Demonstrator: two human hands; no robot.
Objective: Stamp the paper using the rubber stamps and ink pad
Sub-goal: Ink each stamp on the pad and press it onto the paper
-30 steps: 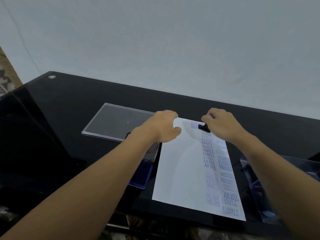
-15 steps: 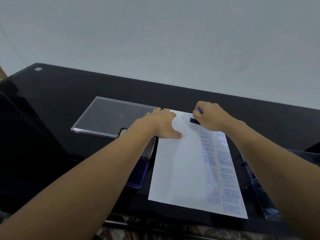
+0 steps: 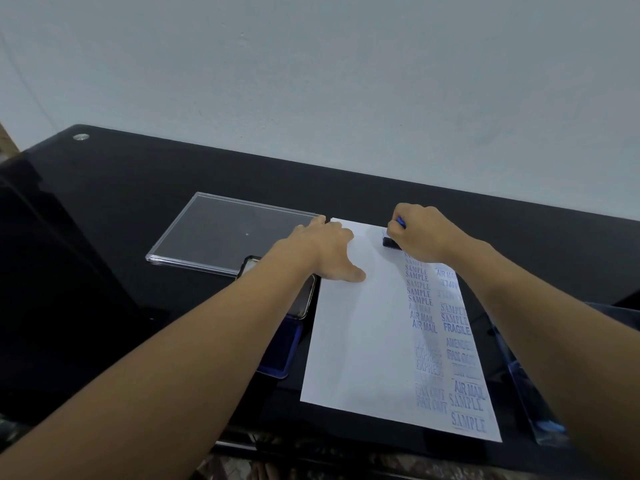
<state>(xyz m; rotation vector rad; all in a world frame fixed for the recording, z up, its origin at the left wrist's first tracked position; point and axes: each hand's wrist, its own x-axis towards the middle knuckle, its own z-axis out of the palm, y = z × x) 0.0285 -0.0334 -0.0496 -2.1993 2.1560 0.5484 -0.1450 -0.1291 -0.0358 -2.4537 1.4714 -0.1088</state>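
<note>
A white sheet of paper (image 3: 363,334) lies on the black table, its right side covered with several blue stamped words. My right hand (image 3: 424,233) grips a rubber stamp (image 3: 390,242) with a blue handle and dark base, set down on the paper's far edge. My left hand (image 3: 329,249) rests flat on the paper's far left corner, thumb spread. The blue ink pad (image 3: 282,351) sits left of the paper, mostly under my left forearm.
A clear plastic lid (image 3: 221,230) lies at the back left. A phone (image 3: 304,299) lies between lid and ink pad. A clear plastic box (image 3: 530,386) stands at the right, partly behind my right arm. The table's front edge (image 3: 346,448) is near.
My right hand has moved the stamp slightly toward the paper's far edge and lowered it onto the sheet. My left hand has flattened on the paper's corner. The camera has shifted a little.
</note>
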